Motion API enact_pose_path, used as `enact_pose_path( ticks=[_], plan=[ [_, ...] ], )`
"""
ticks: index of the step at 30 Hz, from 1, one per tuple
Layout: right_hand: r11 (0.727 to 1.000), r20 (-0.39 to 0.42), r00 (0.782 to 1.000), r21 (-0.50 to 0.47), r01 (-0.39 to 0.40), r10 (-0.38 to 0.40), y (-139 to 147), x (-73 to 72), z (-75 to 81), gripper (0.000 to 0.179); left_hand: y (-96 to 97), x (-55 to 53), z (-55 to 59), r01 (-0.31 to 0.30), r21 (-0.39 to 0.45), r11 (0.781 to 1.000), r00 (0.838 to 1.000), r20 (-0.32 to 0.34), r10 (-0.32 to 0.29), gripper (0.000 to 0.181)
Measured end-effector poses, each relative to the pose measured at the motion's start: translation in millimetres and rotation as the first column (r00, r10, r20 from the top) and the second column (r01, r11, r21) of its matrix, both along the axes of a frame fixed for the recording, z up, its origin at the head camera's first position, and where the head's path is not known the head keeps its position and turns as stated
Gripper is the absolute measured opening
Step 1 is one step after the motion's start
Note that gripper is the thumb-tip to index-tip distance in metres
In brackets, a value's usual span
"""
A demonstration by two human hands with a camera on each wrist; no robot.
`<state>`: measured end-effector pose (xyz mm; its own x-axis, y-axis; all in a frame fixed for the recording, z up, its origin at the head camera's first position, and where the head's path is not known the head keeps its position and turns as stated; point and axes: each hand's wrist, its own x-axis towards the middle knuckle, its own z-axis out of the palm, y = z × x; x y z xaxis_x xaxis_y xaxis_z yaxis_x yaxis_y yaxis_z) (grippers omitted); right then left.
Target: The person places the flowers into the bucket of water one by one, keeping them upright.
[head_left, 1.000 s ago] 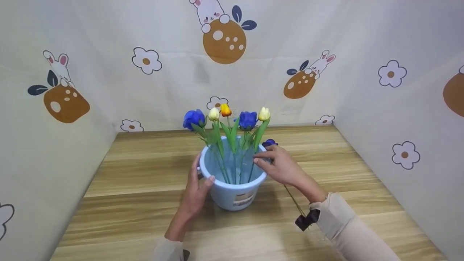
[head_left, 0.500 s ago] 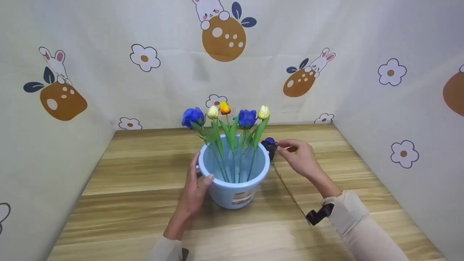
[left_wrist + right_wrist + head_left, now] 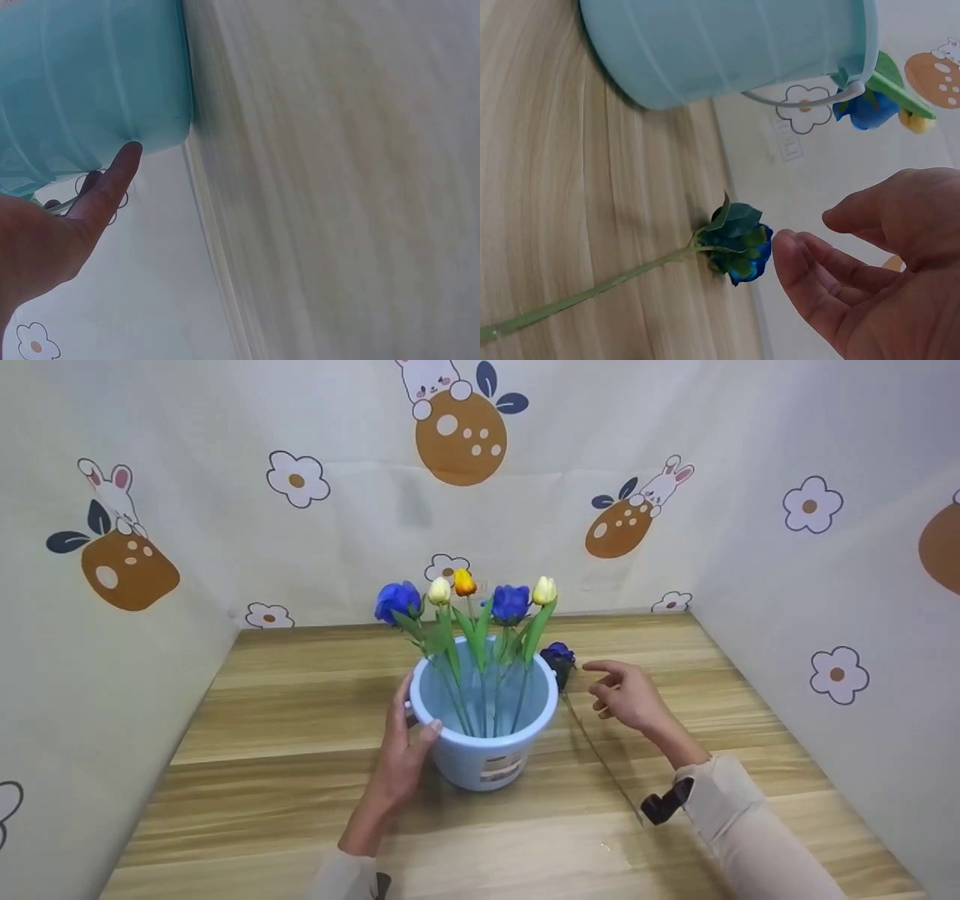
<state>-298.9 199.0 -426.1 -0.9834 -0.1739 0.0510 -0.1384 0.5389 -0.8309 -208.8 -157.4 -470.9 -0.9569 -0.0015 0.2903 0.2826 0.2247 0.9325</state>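
A light blue bucket (image 3: pixel 472 765) stands upright, several artificial flowers leaning inside it. Among them are a blue rose (image 3: pixel 398 601) at the left, another blue rose (image 3: pixel 511 604), an orange tulip (image 3: pixel 464 582) and a pale yellow tulip (image 3: pixel 544 591). My left hand (image 3: pixel 401 761) grips the bucket's left side, thumb at the rim; in the left wrist view a finger (image 3: pixel 112 184) lies along the outer wall. Right of the bucket a dark blue rose (image 3: pixel 739 244) lies on the table. My right hand (image 3: pixel 630 695), fingers loosely bent and holding nothing, hovers just right of its bloom.
The wood-grain table (image 3: pixel 285 810) is enclosed at the back and sides by pale cloth (image 3: pixel 360 532) printed with rabbits and flowers. A white handle (image 3: pixel 810 101) hangs on the bucket's side. The loose rose's stem (image 3: pixel 604 761) points toward the right forearm.
My right hand has moved from a tulip stem at the bucket's right rim to the loose rose's bloom, then drawn slightly right of it. The left hand has stayed on the bucket.
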Motion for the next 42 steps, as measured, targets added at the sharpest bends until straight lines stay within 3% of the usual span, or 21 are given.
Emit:
enact_pose_path(
  ticks=[7, 13, 20, 28, 33, 38, 42],
  plan=[
    [0.999, 0.047, 0.999, 0.033, -0.023, 0.021, -1, -5.5, -11.2, 0.047, 0.8, 0.5, 1.1, -0.006, -0.002, 1.000, 1.000, 0.030, 0.006, 0.079],
    [0.988, 0.016, 0.999, 0.151, -0.040, 0.038, -2, -8.8, -21.3, 0.049, 0.2, 0.6, 0.8, -0.009, -0.006, 1.000, 1.000, 0.030, 0.009, 0.081],
    [0.925, -0.125, 0.985, 0.375, -0.064, 0.118, -6, -10.3, -34.3, 0.042, 0.2, 0.2, 1.9, -0.011, -0.013, 1.000, 0.999, 0.045, 0.011, 0.079],
    [0.863, -0.165, 0.962, 0.493, -0.110, 0.217, -14, -7.5, -47.8, 0.034, 0.7, 0.9, 2.0, -0.014, -0.009, 1.000, 0.998, 0.054, 0.014, 0.079],
    [0.820, -0.195, 0.936, 0.554, -0.142, 0.294, -15, -4.9, -52.8, 0.024, 1.6, 1.6, 1.0, -0.012, 0.003, 1.000, 0.999, 0.045, 0.012, 0.080],
    [0.787, -0.164, 0.933, 0.595, -0.164, 0.319, -18, -4.1, -50.4, 0.024, 1.0, 1.0, 1.2, -0.003, 0.006, 1.000, 0.999, 0.049, 0.003, 0.080],
    [0.796, -0.098, 0.950, 0.576, -0.188, 0.295, -21, -5.9, -48.7, 0.029, 0.8, 0.5, 0.5, -0.001, 0.010, 1.000, 0.999, 0.049, 0.000, 0.080]
  ],
)
